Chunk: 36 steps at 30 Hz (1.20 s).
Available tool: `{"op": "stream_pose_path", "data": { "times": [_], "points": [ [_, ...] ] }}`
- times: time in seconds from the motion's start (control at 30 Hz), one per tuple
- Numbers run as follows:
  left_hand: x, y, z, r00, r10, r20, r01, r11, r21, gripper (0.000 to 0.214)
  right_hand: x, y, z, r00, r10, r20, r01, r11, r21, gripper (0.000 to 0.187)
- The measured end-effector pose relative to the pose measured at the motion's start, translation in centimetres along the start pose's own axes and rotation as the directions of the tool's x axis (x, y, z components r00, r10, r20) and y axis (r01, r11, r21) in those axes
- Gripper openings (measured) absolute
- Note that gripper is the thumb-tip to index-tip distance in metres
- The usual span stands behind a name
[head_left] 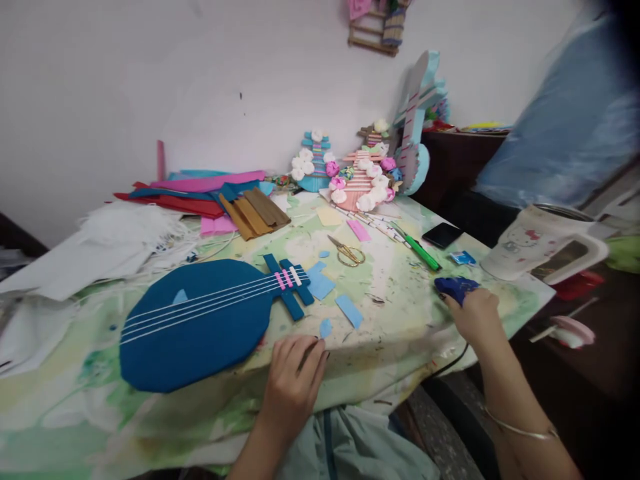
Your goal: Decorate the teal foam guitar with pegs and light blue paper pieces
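My left hand (295,373) rests at the table's front edge, fingers loosely stretched, holding nothing. Its fingertips are just by a small light-blue paper petal (325,327). At the right, my right hand (475,313) is wrapped round a dark blue glue gun (454,288), with a black cord running down below it. Left of centre lies a flat dark-blue lute shape (200,333) with white strings, pink and white strips on its neck and a light-blue scrap on its body. More light-blue paper pieces (349,311) lie between the neck and my right hand.
Gold-handled scissors (350,255), a pink strip (359,231), a green cutter (423,252) and a black phone (443,235) lie mid-table. A white mug (525,243) stands right. Coloured crepe paper (200,190) and flower-covered decorations (363,180) are at the back.
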State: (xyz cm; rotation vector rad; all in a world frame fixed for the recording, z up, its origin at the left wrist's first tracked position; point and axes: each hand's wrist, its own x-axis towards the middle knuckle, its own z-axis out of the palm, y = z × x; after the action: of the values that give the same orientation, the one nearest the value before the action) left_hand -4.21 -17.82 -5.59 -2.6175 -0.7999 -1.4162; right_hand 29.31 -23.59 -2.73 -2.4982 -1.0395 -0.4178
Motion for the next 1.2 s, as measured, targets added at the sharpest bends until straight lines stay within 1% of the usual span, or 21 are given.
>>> {"op": "stream_pose_path", "data": {
  "times": [0.17, 0.23, 0.27, 0.3, 0.33, 0.37, 0.4, 0.47, 0.5, 0.57, 0.63, 0.7, 0.77, 0.8, 0.83, 0.9, 0.97, 1.03, 1.1, 1.17, 1.2],
  "points": [
    [-0.1, -0.4, -0.2, 1.000, -0.011, 0.023, 0.012, 0.999, -0.036, 0.020, -1.5, 0.2, -1.3, 0.998, -0.060, 0.017, 0.059, 0.998, 0.019, 0.045],
    [-0.1, -0.4, -0.2, 0.999, -0.042, 0.010, 0.043, 0.996, -0.076, 0.022, -2.8, -0.7, -2.1, 0.990, -0.125, -0.071, 0.127, 0.992, 0.026, 0.041],
    [0.0, -0.4, -0.2, 0.998, -0.067, -0.003, 0.066, 0.992, -0.103, 0.024, -3.7, -1.6, -2.4, 0.972, -0.197, -0.131, 0.204, 0.978, 0.047, 0.037],
    [0.1, -0.3, -0.4, 0.995, -0.095, -0.020, 0.092, 0.988, -0.126, 0.026, -4.8, -2.9, -2.7, 0.936, -0.293, -0.193, 0.314, 0.945, 0.092, 0.032],
    [0.3, -0.3, -0.6, 0.992, -0.120, -0.029, 0.115, 0.983, -0.142, 0.028, -6.0, -4.4, -2.8, 0.887, -0.393, -0.241, 0.438, 0.882, 0.173, 0.028],
    [0.6, -0.3, -0.9, 0.991, -0.132, -0.037, 0.125, 0.981, -0.147, 0.029, -7.2, -6.1, -2.8, 0.830, -0.504, -0.239, 0.554, 0.792, 0.254, 0.027],
    [1.0, -0.3, -1.4, 0.990, -0.131, -0.046, 0.123, 0.982, -0.142, 0.029, -8.5, -7.9, -2.7, 0.751, -0.622, -0.221, 0.659, 0.680, 0.321, 0.030],
    [2.0, -0.8, -2.8, 0.991, -0.107, -0.082, 0.099, 0.990, -0.098, 0.027, -10.8, -11.0, -2.0, 0.585, -0.787, -0.194, 0.787, 0.494, 0.369, 0.039],
    [2.6, -1.4, -3.8, 0.990, -0.097, -0.107, 0.091, 0.994, -0.059, 0.025, -11.6, -12.3, -1.5, 0.549, -0.814, -0.189, 0.810, 0.461, 0.363, 0.042],
    [3.8, -3.2, -5.9, 0.984, -0.100, -0.147, 0.112, 0.991, 0.077, 0.021, -12.6, -13.8, -0.4, 0.540, -0.826, -0.161, 0.817, 0.469, 0.336, 0.042],
    [4.9, -5.9, -8.0, 0.980, -0.129, -0.151, 0.166, 0.950, 0.265, 0.014, -12.9, -14.3, 0.7, 0.551, -0.820, -0.158, 0.816, 0.490, 0.306, 0.035],
    [5.9, -9.2, -9.8, 0.975, -0.206, -0.084, 0.222, 0.883, 0.413, 0.019, -12.7, -14.2, 1.5, 0.546, -0.818, -0.181, 0.824, 0.485, 0.294, 0.028],
    [6.6, -12.6, -10.8, 0.947, -0.320, 0.006, 0.272, 0.816, 0.510, 0.032, -12.4, -14.0, 1.9, 0.536, -0.815, -0.218, 0.832, 0.467, 0.298, 0.024],
    [6.9, -14.1, -11.1, 0.921, -0.383, 0.074, 0.284, 0.788, 0.546, 0.040, -12.3, -13.9, 2.0, 0.535, -0.812, -0.233, 0.834, 0.462, 0.303, 0.022],
    [7.2, -15.6, -11.2, 0.877, -0.458, 0.143, 0.302, 0.758, 0.578, 0.048, -12.2, -13.9, 1.9, 0.533, -0.809, -0.247, 0.835, 0.456, 0.308, 0.020],
    [7.8, -17.8, -11.1, 0.771, -0.567, 0.290, 0.313, 0.734, 0.603, 0.063, -12.0, -13.9, 1.7, 0.531, -0.801, -0.277, 0.836, 0.441, 0.327, 0.015],
    [8.3, -19.3, -10.7, 0.661, -0.618, 0.426, 0.304, 0.740, 0.600, 0.069, -11.9, -13.9, 1.4, 0.532, -0.791, -0.301, 0.831, 0.420, 0.364, 0.013],
    [8.7, -20.2, -10.3, 0.589, -0.634, 0.502, 0.297, 0.747, 0.594, 0.071, -11.8, -13.8, 1.2, 0.541, -0.777, -0.323, 0.820, 0.401, 0.409, 0.015],
    [9.0, -20.9, -9.9, 0.569, -0.634, 0.524, 0.291, 0.751, 0.593, 0.073, -11.7, -13.5, 1.1, 0.548, -0.762, -0.345, 0.808, 0.375, 0.455, 0.017],
    [9.4, -21.4, -9.7, 0.584, -0.608, 0.538, 0.276, 0.772, 0.572, 0.076, -11.6, -13.3, 0.9, 0.553, -0.743, -0.376, 0.795, 0.335, 0.506, 0.017],
    [9.7, -21.6, -9.7, 0.594, -0.591, 0.546, 0.274, 0.787, 0.553, 0.077, -11.5, -13.2, 0.8, 0.567, -0.723, -0.395, 0.780, 0.318, 0.539, 0.018]
  ]
}}
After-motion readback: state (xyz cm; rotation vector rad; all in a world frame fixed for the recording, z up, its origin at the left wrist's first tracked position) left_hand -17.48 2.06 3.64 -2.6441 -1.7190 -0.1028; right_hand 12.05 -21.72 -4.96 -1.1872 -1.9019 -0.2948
